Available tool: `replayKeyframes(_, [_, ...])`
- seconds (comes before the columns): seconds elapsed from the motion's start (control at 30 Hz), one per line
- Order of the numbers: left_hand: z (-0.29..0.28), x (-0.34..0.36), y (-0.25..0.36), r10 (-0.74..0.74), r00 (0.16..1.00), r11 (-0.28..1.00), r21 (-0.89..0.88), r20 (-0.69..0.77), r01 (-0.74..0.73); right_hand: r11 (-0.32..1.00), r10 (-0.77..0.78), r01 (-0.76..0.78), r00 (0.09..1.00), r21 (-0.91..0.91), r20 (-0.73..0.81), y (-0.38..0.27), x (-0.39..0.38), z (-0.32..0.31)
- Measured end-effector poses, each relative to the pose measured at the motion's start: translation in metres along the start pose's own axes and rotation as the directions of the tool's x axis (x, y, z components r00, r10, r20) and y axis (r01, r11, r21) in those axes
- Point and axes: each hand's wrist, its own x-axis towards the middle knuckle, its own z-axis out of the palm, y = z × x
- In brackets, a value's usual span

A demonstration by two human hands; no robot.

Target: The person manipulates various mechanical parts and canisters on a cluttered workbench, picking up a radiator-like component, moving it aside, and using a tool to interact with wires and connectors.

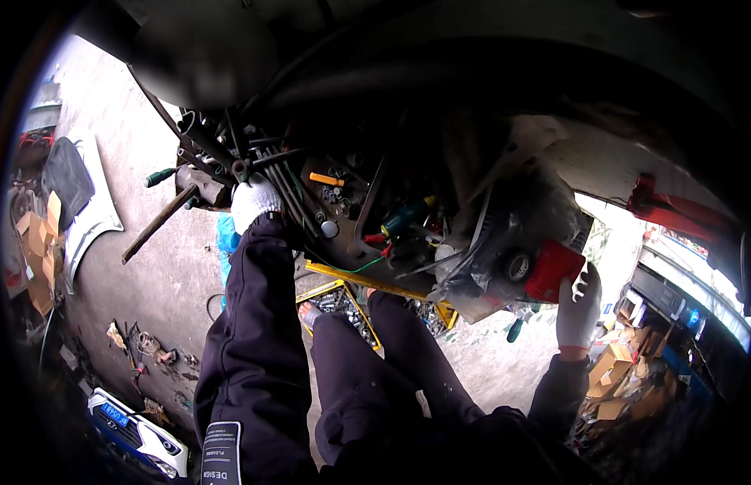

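My left hand (256,204), in a white glove, reaches into a dark tray (343,234) heaped with tools. It looks closed beside several metal rods (288,182) and a ring-ended metal tool (240,170); its fingertips are hidden. At the tray's right end my right hand (579,311), also gloved, is closed on the edge of a red box-like piece (553,271). Clear plastic wrapping (492,242) and a round black part (517,265) lie beside that piece. Between my hands are an orange-handled tool (327,179) and a green screwdriver handle (408,216).
A hammer with a wooden handle (158,225) juts out over the tray's left edge. Below the tray, by my feet, a yellow-rimmed bin (367,323) holds small metal parts. Cardboard boxes (610,368) are piled at right. A white car panel (96,214) stands at left. Overhead is dark.
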Motion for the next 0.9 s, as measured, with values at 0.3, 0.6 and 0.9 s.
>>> replayKeyframes(0.3, [0.002, 0.007, -0.009, -0.003, 0.999, 1.0, 0.015, 0.048, 0.002, 0.785, -0.569, 0.586, 0.81, -0.201, 0.14, -0.113, 0.024, -0.027])
replayKeyframes(0.6, [-0.002, 0.001, 0.007, 0.036, 0.997, 0.999, -0.016, 0.065, -0.035, -0.133, -0.684, 0.97, 0.058, -0.202, 0.727, -0.231, 0.121, 0.114])
replayKeyframes(0.9, [-0.004, 0.007, -0.006, 0.024, 0.999, 1.0, -0.012, 0.044, -0.024, 0.102, -0.618, 0.911, 0.372, -0.399, 0.693, -0.21, 0.12, 0.091])
